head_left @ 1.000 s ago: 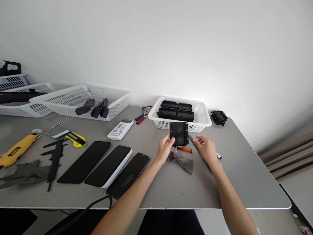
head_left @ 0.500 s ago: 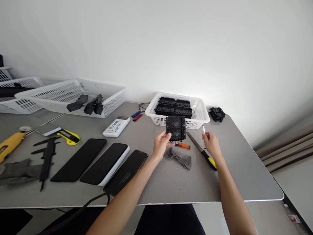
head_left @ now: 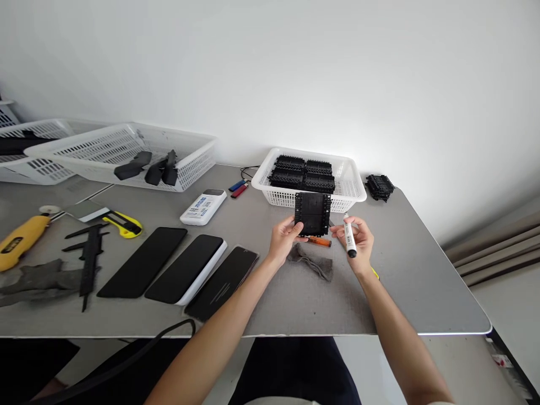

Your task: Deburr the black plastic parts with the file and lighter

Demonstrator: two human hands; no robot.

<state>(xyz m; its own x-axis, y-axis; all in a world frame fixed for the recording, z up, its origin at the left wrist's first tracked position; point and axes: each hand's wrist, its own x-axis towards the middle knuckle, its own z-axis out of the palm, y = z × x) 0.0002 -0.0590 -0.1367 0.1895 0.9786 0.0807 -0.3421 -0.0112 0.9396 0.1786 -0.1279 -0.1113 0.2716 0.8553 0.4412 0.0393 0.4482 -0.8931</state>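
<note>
My left hand (head_left: 283, 239) grips a square black plastic part (head_left: 313, 214) with toothed side edges, held up in front of the white basket. In my right hand (head_left: 358, 242) is a white marker pen (head_left: 350, 236), its black end pointing down toward me. The fingertips of that hand come close to the part's right edge; whether they touch it I cannot tell. Under the held part lie an orange lighter (head_left: 319, 241) and a crumpled grey cloth (head_left: 311, 262). A tool with a yellow and black handle is mostly hidden behind my right hand.
More black parts lie in the white basket (head_left: 274, 198), and a stack of black parts (head_left: 379, 187) stands to its right. Phones, a white power bank (head_left: 203, 207), a caliper (head_left: 90, 261), a yellow utility knife (head_left: 123, 224) and larger baskets occupy the left side.
My right hand has turned over and moved left, bringing the marker closer to the black part. The part now shows a smoother face. The view has shifted slightly.
</note>
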